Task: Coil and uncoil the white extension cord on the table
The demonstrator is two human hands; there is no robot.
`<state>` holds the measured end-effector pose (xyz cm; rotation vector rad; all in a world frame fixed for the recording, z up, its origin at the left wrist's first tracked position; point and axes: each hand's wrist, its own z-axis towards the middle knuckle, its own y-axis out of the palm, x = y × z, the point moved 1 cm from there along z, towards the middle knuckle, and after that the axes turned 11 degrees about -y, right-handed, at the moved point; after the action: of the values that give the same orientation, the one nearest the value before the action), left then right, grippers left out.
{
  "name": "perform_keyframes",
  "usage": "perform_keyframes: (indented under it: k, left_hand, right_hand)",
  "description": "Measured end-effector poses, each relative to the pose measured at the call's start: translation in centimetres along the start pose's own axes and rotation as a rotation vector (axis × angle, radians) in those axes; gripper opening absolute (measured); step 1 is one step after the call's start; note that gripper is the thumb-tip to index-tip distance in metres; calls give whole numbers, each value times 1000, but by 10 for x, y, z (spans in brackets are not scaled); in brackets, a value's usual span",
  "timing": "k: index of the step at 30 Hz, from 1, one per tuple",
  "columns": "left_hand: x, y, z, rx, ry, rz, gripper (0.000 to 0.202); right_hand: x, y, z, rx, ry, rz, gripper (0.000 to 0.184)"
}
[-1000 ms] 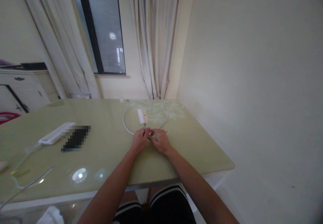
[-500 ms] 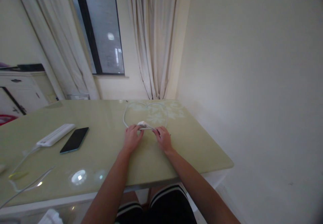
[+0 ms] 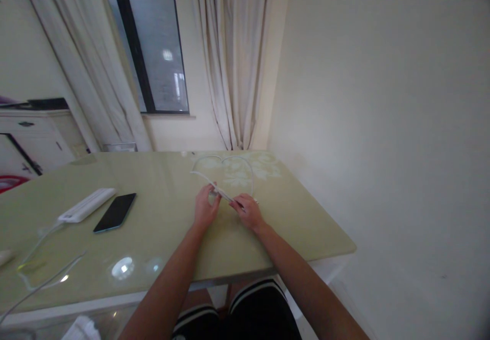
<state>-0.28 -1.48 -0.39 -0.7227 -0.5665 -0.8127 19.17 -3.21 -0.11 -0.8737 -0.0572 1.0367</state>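
Observation:
A thin white cable (image 3: 251, 169) lies in wide curves on the far part of the table and runs to both hands. My left hand (image 3: 205, 208) is closed around a section of it, with thumb and fingertips close together; a small whitish piece there is mostly hidden by the fingers. My right hand (image 3: 248, 211) pinches the cable a short way to the right, just above the tabletop. Between the two hands the cable stretches as a slanting strand, and one length rises past the left fingertips toward the far left.
A pale green glossy table (image 3: 172, 258) spans the front. To the left lie a dark phone (image 3: 115, 213) and a white power strip (image 3: 87, 205) with its cord. Another thin cord (image 3: 46, 281) crosses the near left corner. A wall (image 3: 383, 125) borders the right side.
My left hand has shifted slightly right and turned. The cable's left loop has come off the table into a raised, slanting strand. My right hand stays nearly in place.

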Motion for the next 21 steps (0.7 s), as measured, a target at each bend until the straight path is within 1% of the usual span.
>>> perform_keyframes:
  k: [2,5,7,10,11,13,15,17,19,21]
  left_hand:
    - [4,1,-3,-109,68,26,32]
    - [10,-1,-7,-196,143,139,33]
    - [15,-2,-7,-219,159,208,31]
    - [25,-4,-6,-204,136,262,24]
    - [28,-6,-5,-209,135,279,24]
    - [34,-12,-3,-260,152,318,28]
    - [37,-24,1,-334,161,366,31]
    - [32,-42,7,-375,136,425,33]
    - [20,-66,15,-370,98,489,34]
    - [2,-95,24,-332,70,540,35]
  right_hand:
    - [1,-3,-1,-5,-12,-32,40]
    - [1,-8,-1,-13,-28,-131,41]
    - [1,-13,-1,-30,-51,-216,43]
    - [0,-23,1,-53,-98,-326,45]
    - [1,-28,2,-62,-116,-350,46]
    - [6,-40,2,-92,-154,-365,48]
    - [16,-58,0,-143,-193,-360,52]
    - [30,-80,-5,-192,-210,-391,53]
    - [47,-108,-10,-211,-202,-475,51]
    - [64,-143,-16,-191,-180,-568,46]
